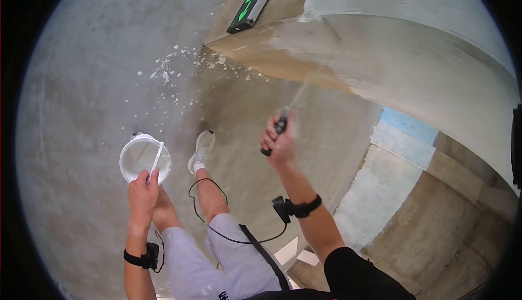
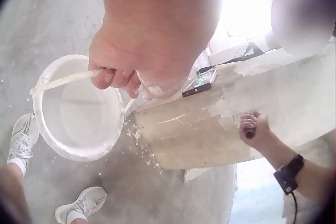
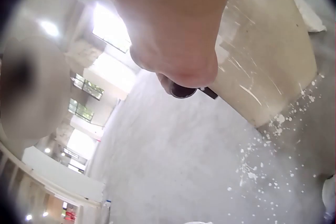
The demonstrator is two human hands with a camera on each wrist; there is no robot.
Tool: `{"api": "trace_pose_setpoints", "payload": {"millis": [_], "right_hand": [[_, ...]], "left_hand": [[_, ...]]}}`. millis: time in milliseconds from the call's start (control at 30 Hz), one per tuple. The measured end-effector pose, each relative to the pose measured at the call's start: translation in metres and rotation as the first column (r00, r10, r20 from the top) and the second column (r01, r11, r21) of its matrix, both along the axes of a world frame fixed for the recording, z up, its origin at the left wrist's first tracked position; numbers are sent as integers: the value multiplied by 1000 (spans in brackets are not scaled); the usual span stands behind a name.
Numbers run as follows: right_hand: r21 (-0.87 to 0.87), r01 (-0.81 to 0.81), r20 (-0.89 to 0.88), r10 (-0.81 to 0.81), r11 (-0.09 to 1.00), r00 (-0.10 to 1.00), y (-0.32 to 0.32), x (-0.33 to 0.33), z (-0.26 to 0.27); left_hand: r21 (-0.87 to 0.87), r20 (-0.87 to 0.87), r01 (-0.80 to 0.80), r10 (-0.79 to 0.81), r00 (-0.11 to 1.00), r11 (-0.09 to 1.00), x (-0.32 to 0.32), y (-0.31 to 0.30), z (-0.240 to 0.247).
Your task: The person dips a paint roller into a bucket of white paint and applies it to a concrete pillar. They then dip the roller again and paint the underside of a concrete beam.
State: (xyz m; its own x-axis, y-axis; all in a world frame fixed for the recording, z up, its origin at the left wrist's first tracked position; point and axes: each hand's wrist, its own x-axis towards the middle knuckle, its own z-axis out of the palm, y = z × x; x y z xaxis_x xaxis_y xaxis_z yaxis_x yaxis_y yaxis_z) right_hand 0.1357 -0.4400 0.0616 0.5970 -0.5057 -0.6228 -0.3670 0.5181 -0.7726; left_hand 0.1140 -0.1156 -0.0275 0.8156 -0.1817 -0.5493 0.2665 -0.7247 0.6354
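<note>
Head view: left hand [image 1: 143, 194] grips the handle [image 1: 156, 161] of a white bucket [image 1: 124, 163], which sits at the person's left near a shoe [image 1: 204, 147]. Right hand [image 1: 281, 139] is curled round a dark-handled tool [image 1: 280, 125], out before the low sloping wall [image 1: 435, 55]. Step in hand, I judge: working pale coating over that surface. The next stroke would call for the blade laid flat on it, bucket kept level. Blade blurred (whether it touches the wall, cannot tell)

Left wrist view: left fingers bent on the bucket handle; bucket interior whitish, fill level hard to read. Right hand small, the tool's working end not made out

Right wrist view: the hand hides most of the tool, only a dark round butt showing; white shapes cut off at the frame edge, unidentified
</note>
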Motion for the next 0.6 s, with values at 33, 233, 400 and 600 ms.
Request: {"api": "trace_pose_setpoints", "payload": {"millis": [33, 233, 400, 600], "right_hand": [[3, -28, -4, 28, 1000, 1000, 3, 2, -18], [83, 33, -196, -16, 996, 980, 9, 18, -108], [34, 26, -187, -19, 999, 982, 5, 16, -106], [38, -28, -24, 29, 999, 999, 12, 6, -6]], "left_hand": [[-3, 5, 1, -1, 1000, 1000, 0, 0, 1], [-4, -13, 40, -40, 999, 999, 3, -1, -2], [-26, -49, 37, -38, 998, 999, 6, -7, 1], [-38, -40, 34, -36, 999, 999, 5, -12, 2]]}}
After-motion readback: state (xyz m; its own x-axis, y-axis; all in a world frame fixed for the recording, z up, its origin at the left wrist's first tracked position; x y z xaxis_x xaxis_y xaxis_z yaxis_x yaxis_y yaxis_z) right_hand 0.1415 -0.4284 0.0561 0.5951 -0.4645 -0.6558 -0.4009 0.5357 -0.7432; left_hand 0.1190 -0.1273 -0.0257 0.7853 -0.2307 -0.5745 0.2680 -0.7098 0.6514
